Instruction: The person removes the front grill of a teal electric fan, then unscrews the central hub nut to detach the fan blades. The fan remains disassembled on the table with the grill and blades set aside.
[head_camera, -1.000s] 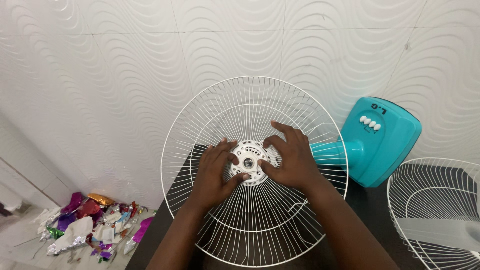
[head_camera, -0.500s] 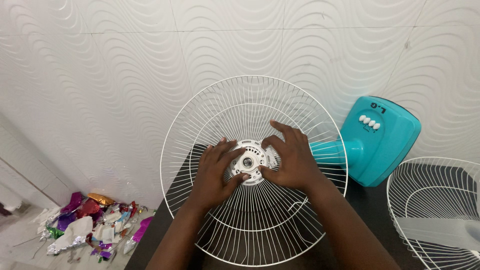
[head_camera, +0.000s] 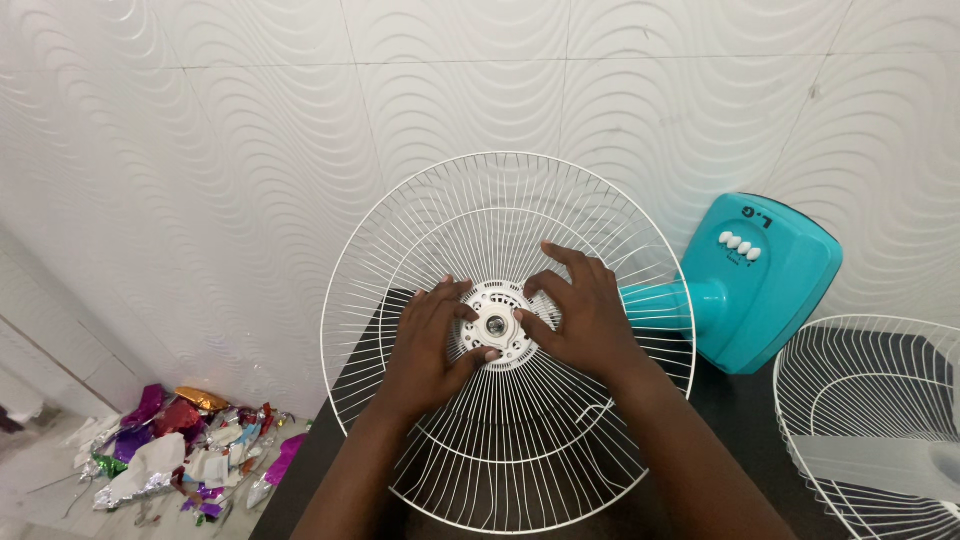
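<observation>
round white wire fan guard (head_camera: 500, 230) seated upright over motor shaft on dark worktop (head_camera: 320, 450); left hand (head_camera: 428, 345) and right hand (head_camera: 582, 318) pressed on white plastic hub ring (head_camera: 497, 325), fingers (head_camera: 545, 285) half curled round its rim, pinching, not closed; fastening looks unfinished; teal plastic fan base (head_camera: 765, 280) behind; second white wire guard (head_camera: 880, 420) lying at right, apparently not yet fitted

The white wire guard (head_camera: 500, 250) fills the middle of the dark table (head_camera: 320, 450); the teal fan base (head_camera: 765, 285) blocks its right side; a second wire guard (head_camera: 880, 420) crowds the far right corner; the patterned wall (head_camera: 250, 150) closes off behind; open room lies left, above the foil scraps (head_camera: 180, 450).
</observation>
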